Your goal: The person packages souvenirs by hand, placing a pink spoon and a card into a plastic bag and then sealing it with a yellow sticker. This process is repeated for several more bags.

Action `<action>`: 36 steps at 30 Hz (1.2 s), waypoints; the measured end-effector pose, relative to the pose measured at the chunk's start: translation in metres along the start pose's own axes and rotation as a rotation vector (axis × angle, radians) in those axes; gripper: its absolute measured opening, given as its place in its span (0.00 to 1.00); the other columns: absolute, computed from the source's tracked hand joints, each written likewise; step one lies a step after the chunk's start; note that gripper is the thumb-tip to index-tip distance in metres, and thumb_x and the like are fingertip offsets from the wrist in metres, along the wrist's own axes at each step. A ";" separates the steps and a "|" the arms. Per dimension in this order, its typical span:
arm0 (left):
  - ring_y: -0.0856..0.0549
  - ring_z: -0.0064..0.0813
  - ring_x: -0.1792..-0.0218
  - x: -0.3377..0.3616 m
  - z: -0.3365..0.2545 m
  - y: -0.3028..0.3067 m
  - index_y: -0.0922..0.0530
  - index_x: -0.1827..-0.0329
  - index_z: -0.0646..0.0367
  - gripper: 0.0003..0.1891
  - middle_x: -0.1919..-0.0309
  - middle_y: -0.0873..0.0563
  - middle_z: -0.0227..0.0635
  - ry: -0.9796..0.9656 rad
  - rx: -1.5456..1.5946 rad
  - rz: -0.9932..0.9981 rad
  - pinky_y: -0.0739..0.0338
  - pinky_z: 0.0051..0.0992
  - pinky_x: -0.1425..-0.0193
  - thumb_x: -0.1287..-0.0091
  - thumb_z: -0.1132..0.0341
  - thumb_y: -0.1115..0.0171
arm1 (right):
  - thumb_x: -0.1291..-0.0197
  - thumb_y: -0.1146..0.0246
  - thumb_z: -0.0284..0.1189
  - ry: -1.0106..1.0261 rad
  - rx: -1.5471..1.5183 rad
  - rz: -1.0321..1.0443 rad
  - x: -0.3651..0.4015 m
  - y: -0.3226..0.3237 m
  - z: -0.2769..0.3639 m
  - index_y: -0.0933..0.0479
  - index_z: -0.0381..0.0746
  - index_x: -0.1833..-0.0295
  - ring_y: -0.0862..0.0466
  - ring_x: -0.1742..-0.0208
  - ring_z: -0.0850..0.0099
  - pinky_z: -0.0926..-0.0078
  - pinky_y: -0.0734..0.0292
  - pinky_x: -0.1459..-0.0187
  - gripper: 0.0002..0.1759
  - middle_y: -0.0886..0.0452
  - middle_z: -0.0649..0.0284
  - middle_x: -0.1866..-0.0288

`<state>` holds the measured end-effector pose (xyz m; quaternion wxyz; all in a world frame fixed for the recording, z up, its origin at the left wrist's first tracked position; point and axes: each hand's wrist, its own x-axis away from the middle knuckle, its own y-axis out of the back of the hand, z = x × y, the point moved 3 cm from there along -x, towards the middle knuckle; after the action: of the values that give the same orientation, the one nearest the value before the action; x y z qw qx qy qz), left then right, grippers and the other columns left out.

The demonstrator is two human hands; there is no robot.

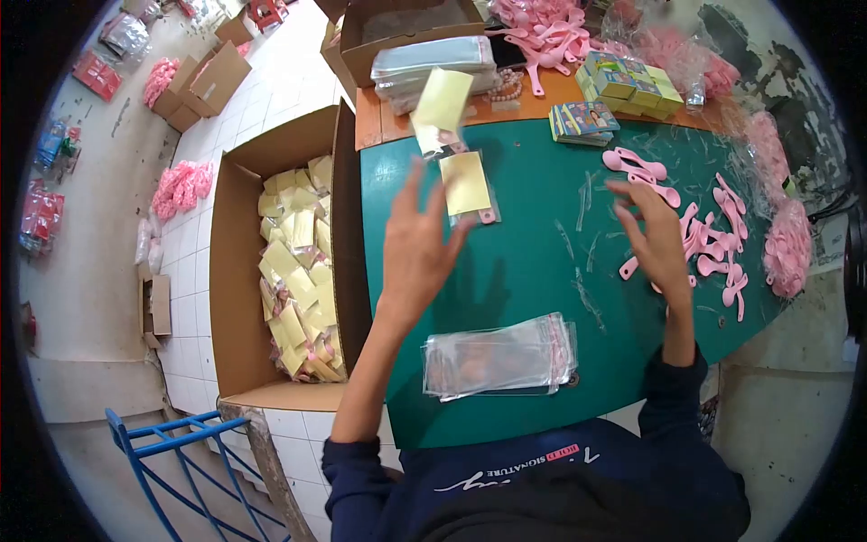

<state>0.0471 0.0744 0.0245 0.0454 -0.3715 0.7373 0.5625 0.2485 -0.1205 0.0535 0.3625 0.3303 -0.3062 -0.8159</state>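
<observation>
My left hand [415, 237] is over the green table [524, 280], fingers spread and a little blurred, nothing held in them. Just past its fingertips is a clear packet with a yellow card [442, 101], slightly blurred. A second packet with a yellow card [467, 183] lies on the table beside my fingers, a bit of pink showing at its lower end. My right hand [655, 239] hovers with fingers apart at the near side of the scattered pink spoons [704, 237]. Close to my body lies a stack of clear plastic bags [501, 357].
Left of the table stands a tall cardboard box [271, 158] holding many yellow-card packets. Card stacks [582, 122], boxed cards [628, 83], more clear bags [433, 68] and a pink spoon heap [546, 36] sit at the back. A blue metal trolley [181, 452] is lower left.
</observation>
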 end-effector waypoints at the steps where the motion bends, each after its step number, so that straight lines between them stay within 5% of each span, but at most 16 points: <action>1: 0.35 0.50 0.33 0.011 0.008 -0.019 0.36 0.33 0.46 0.29 0.31 0.38 0.46 -0.058 0.063 0.245 0.40 0.54 0.33 0.36 0.55 0.39 | 0.46 0.41 0.19 0.078 0.178 0.075 0.012 0.007 -0.028 0.24 0.37 0.49 0.22 0.50 0.58 0.68 0.27 0.48 0.17 0.22 0.55 0.51; 4: 0.41 0.47 0.29 0.025 0.025 -0.064 0.38 0.31 0.43 0.29 0.28 0.42 0.40 -0.145 -0.227 0.488 0.46 0.63 0.33 0.34 0.48 0.46 | 0.52 0.40 0.17 -0.006 0.291 0.259 0.047 0.015 -0.079 0.24 0.37 0.51 0.26 0.47 0.54 0.68 0.30 0.45 0.19 0.23 0.55 0.51; 6: 0.48 0.45 0.26 0.005 0.045 -0.075 0.40 0.30 0.39 0.28 0.26 0.47 0.35 -0.072 -0.176 0.459 0.53 0.70 0.34 0.32 0.45 0.53 | 0.55 0.38 0.16 0.060 0.345 0.268 0.055 0.011 -0.085 0.24 0.38 0.54 0.26 0.48 0.58 0.64 0.31 0.48 0.18 0.24 0.59 0.53; 8: 0.37 0.44 0.31 -0.007 0.043 -0.073 0.32 0.36 0.46 0.25 0.31 0.38 0.40 -0.114 -0.337 0.193 0.43 0.63 0.35 0.34 0.50 0.45 | 0.55 0.37 0.17 0.101 0.420 0.234 0.058 0.011 -0.080 0.23 0.39 0.56 0.26 0.49 0.60 0.63 0.32 0.49 0.17 0.24 0.60 0.53; 11: 0.25 0.45 0.45 0.004 -0.003 -0.043 0.26 0.48 0.54 0.18 0.46 0.25 0.43 -0.156 0.093 0.244 0.31 0.49 0.42 0.39 0.58 0.37 | 0.54 0.37 0.18 0.112 0.477 0.078 0.056 0.013 -0.083 0.23 0.40 0.58 0.25 0.50 0.61 0.63 0.32 0.50 0.14 0.24 0.60 0.54; 12: 0.23 0.43 0.57 0.018 -0.020 -0.038 0.25 0.58 0.56 0.15 0.61 0.23 0.40 -0.228 0.309 0.326 0.28 0.38 0.52 0.45 0.62 0.32 | 0.53 0.37 0.18 0.131 0.478 0.009 0.055 0.013 -0.083 0.24 0.40 0.58 0.25 0.51 0.61 0.63 0.32 0.51 0.14 0.24 0.59 0.54; 15: 0.22 0.42 0.60 0.072 -0.057 -0.028 0.26 0.56 0.57 0.20 0.64 0.25 0.42 -0.254 0.313 0.595 0.26 0.38 0.55 0.47 0.58 0.30 | 0.51 0.39 0.17 0.054 0.308 -0.172 0.048 0.024 -0.049 0.24 0.38 0.59 0.24 0.55 0.65 0.67 0.30 0.54 0.12 0.24 0.59 0.55; 22: 0.15 0.30 0.63 0.078 -0.038 -0.040 0.24 0.59 0.61 0.12 0.66 0.17 0.37 0.218 0.847 0.697 0.22 0.28 0.58 0.42 0.67 0.33 | 0.42 0.44 0.19 -0.292 -1.259 0.144 0.063 -0.031 0.000 0.30 0.35 0.57 0.25 0.55 0.76 0.76 0.29 0.52 0.08 0.26 0.59 0.57; 25: 0.13 0.27 0.63 0.077 -0.033 -0.033 0.22 0.61 0.63 0.09 0.67 0.13 0.38 0.332 0.831 0.683 0.21 0.25 0.56 0.39 0.67 0.35 | 0.38 0.45 0.22 -0.354 -1.301 0.144 0.066 -0.037 0.016 0.31 0.35 0.56 0.24 0.56 0.75 0.76 0.29 0.50 0.05 0.26 0.57 0.56; 31: 0.14 0.24 0.60 0.076 -0.028 -0.031 0.21 0.60 0.65 0.08 0.64 0.13 0.37 0.417 0.983 0.591 0.21 0.24 0.54 0.37 0.69 0.37 | 0.34 0.45 0.26 -0.289 -0.681 0.050 0.068 -0.037 0.023 0.30 0.34 0.57 0.22 0.59 0.77 0.78 0.25 0.59 0.06 0.24 0.60 0.61; 36: 0.14 0.22 0.62 0.080 -0.026 -0.038 0.20 0.62 0.65 0.07 0.67 0.13 0.36 0.580 1.216 0.622 0.20 0.23 0.54 0.36 0.69 0.37 | 0.38 0.41 0.22 -0.326 -0.745 0.087 0.063 -0.031 0.026 0.29 0.32 0.56 0.19 0.63 0.77 0.82 0.23 0.62 0.06 0.23 0.62 0.63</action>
<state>0.0216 0.0091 -0.0348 -0.1151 -0.1885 0.9721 -0.0788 0.1834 -0.1466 0.0259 0.4384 0.0295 -0.0566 -0.8965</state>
